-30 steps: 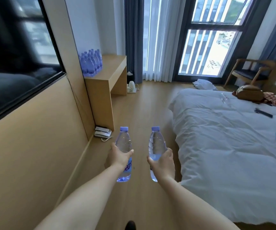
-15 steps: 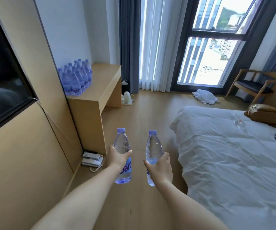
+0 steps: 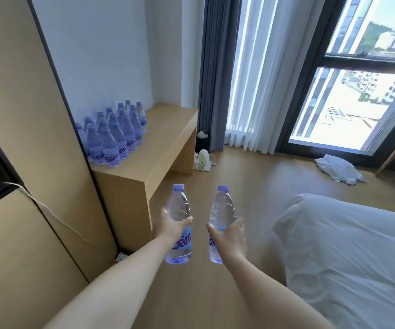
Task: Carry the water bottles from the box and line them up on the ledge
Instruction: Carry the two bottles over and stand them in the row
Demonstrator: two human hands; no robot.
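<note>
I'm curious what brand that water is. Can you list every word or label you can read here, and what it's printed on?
"Gant", rest hidden by the grip: label of the bottle in the left hand.
Only one or two purple letters show: bottle in the right hand.
"Gant", partly legible: front bottles on the ledge.
Other labels: too blurred to read.

Wooden ledge (image 3: 168, 129) with upright water bottles (image 3: 114, 135) clustered at its wall side.
</note>
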